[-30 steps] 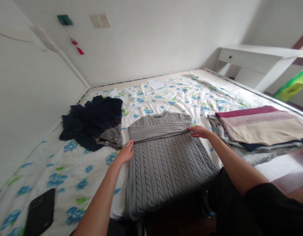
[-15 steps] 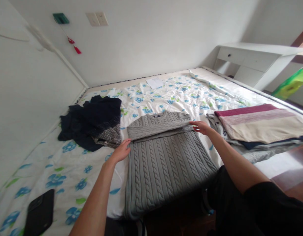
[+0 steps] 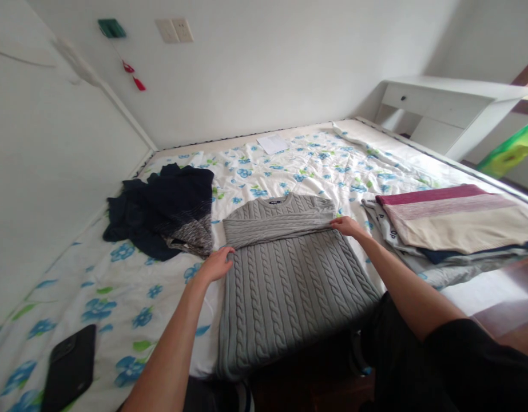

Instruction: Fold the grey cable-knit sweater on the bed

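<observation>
The left forearm [image 3: 167, 343] and right forearm [image 3: 401, 280] reach forward and inward. The left grip [image 3: 216, 265] sits nearer, open and palm down; the right grip [image 3: 347, 226] sits farther, open, fingers pointing left.

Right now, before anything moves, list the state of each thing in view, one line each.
Grey cable-knit sweater: flat, band folded across top.
Left hand: open, at the fold.
Right hand: open, on the fold.
Navy knit garment: crumpled.
Maroon-and-cream folded cloth: stacked on other clothes.
Black phone: lying flat.
White paper sheet: lying flat.
</observation>
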Action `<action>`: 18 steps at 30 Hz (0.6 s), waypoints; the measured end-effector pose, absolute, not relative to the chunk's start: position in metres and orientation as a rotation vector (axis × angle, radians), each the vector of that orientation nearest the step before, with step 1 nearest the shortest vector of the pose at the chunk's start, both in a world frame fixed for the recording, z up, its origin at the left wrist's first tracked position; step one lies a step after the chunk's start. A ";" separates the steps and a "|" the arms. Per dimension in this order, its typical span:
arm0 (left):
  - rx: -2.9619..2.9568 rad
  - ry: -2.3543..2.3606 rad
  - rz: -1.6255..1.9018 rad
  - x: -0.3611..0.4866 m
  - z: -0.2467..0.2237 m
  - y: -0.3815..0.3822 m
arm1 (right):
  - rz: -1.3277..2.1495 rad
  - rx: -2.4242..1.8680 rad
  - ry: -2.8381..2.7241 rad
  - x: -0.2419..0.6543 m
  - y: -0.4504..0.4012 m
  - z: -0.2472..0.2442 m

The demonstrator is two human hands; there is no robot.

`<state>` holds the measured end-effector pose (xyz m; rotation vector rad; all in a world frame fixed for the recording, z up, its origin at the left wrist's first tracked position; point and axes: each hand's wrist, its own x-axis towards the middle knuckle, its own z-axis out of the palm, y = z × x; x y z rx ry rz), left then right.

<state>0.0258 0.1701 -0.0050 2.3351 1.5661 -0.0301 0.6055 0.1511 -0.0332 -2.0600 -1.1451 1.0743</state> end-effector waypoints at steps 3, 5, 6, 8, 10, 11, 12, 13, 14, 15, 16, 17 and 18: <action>2.392 1.592 0.039 0.032 -0.008 0.166 | 1.250 -1.891 -1.053 0.599 0.146 -0.034; 2.401 1.574 0.058 0.035 -0.012 0.165 | 1.380 -1.773 -0.947 0.593 0.143 -0.034; 2.395 1.564 0.050 0.035 -0.014 0.164 | 1.418 -1.738 -0.899 0.591 0.142 -0.034; 2.376 1.563 0.014 0.034 -0.018 0.165 | 1.441 -1.705 -0.820 0.590 0.143 -0.032; 2.357 1.575 -0.026 0.032 -0.021 0.166 | 1.406 -1.716 -0.772 0.596 0.146 -0.030; 2.352 1.576 -0.043 0.031 -0.022 0.167 | 1.367 -1.735 -0.765 0.600 0.148 -0.029; 2.349 1.573 -0.064 0.029 -0.023 0.168 | 1.320 -1.760 -0.773 0.604 0.150 -0.028; 2.346 1.568 -0.088 0.028 -0.023 0.169 | 1.274 -1.788 -0.794 0.609 0.152 -0.028; 2.342 1.561 -0.113 0.027 -0.024 0.169 | 1.238 -1.823 -0.823 0.612 0.153 -0.029; 2.338 1.556 -0.136 0.027 -0.024 0.169 | 1.217 -1.867 -0.857 0.614 0.154 -0.031; 2.333 1.550 -0.154 0.027 -0.023 0.169 | 1.207 -1.917 -0.896 0.615 0.154 -0.034; 2.327 1.544 -0.164 0.027 -0.023 0.169 | 1.197 -1.967 -0.942 0.614 0.153 -0.038; 2.320 1.539 -0.167 0.027 -0.022 0.168 | 1.174 -2.015 -0.992 0.611 0.152 -0.042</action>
